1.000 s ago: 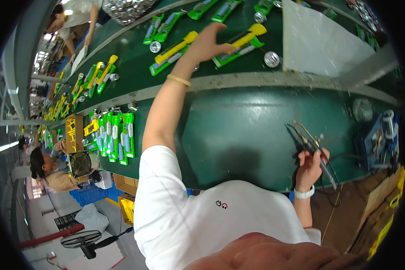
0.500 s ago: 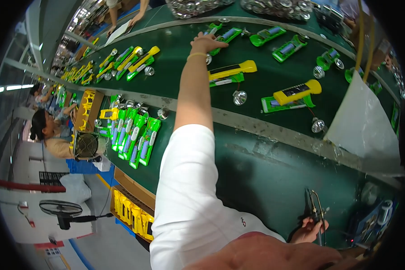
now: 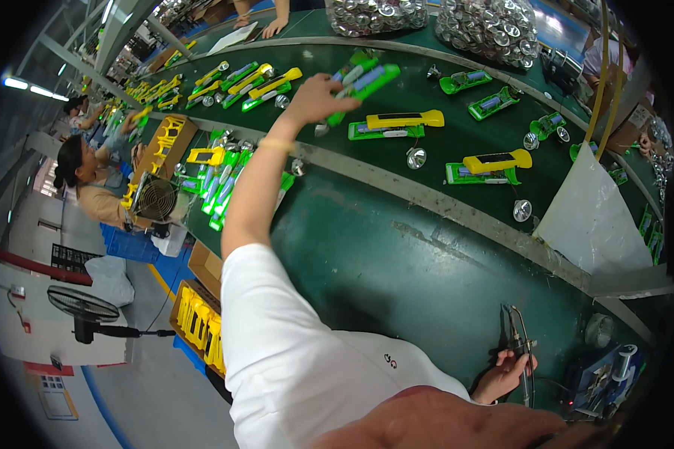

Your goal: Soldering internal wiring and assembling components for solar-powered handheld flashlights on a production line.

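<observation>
My left hand (image 3: 314, 101) reaches out over the belt, its fingers closed on green flashlight housings (image 3: 373, 81) with lavender batteries inside. They are slightly blurred, and I cannot tell exactly how many are in the grip. At the lower right my right hand (image 3: 505, 378) is wrapped around a soldering iron (image 3: 528, 352), whose thin bent metal tube points up and away. Just beyond my left hand's wrist lies a green housing with a yellow half (image 3: 404, 119) on it. A silver reflector (image 3: 416, 158) sits beside that one on a wire.
A pile of green housings (image 3: 221, 183) lies on the bench at left. Boxes of yellow parts (image 3: 198, 322) stand below it. Bags of reflectors (image 3: 487, 34) rest at the far side. A white sheet (image 3: 595, 217) hangs at right near a blue soldering station (image 3: 603, 378). A co-worker (image 3: 90, 176) sits at left.
My left hand has drawn back toward the left and lifted green housings off the belt. My right hand stays on the soldering iron. The whole view has shifted.
</observation>
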`<state>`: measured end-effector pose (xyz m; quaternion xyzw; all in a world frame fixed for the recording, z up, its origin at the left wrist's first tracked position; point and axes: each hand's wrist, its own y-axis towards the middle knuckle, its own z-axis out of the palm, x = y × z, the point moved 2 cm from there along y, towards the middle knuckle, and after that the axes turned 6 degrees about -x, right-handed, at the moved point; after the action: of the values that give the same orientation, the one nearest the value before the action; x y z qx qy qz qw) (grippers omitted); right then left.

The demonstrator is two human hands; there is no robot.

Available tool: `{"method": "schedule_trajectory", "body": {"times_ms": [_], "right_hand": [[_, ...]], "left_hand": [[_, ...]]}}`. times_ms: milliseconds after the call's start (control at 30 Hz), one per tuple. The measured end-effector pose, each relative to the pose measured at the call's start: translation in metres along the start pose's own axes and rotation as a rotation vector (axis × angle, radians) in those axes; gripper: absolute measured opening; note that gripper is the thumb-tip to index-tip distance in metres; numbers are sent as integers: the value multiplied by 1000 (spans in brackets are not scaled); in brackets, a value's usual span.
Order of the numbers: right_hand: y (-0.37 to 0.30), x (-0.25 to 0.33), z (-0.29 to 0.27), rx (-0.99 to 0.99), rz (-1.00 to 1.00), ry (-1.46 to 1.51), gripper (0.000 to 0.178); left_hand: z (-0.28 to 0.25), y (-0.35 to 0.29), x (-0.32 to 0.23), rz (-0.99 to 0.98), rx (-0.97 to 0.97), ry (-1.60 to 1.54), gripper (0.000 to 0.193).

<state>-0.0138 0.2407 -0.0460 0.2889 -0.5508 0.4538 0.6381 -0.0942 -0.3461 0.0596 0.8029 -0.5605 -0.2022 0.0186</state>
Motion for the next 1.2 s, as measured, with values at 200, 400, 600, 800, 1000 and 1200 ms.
{"method": "schedule_trajectory", "body": {"times_ms": [200, 400, 600, 800, 1000, 1200], "right_hand": [[4, -4, -13, 85, -11, 76, 19], [1, -3, -11, 143, 26, 123, 19], [1, -4, -12, 214, -12, 160, 16], [-1, -4, -19, 263, -20, 175, 17], [-1, -5, -18, 259, 9, 215, 17], [1, -5, -22, 250, 65, 242, 15]], "left_hand": [[-1, -164, -67, 339, 108, -73, 51], [14, -226, -73, 456, 150, -65, 45], [8, -249, -111, 481, 146, 78, 48], [0, -285, -161, 732, 289, -61, 43], [5, -317, -156, 452, -63, -165, 47], [22, -349, -150, -58, -2, -91, 63]]}}
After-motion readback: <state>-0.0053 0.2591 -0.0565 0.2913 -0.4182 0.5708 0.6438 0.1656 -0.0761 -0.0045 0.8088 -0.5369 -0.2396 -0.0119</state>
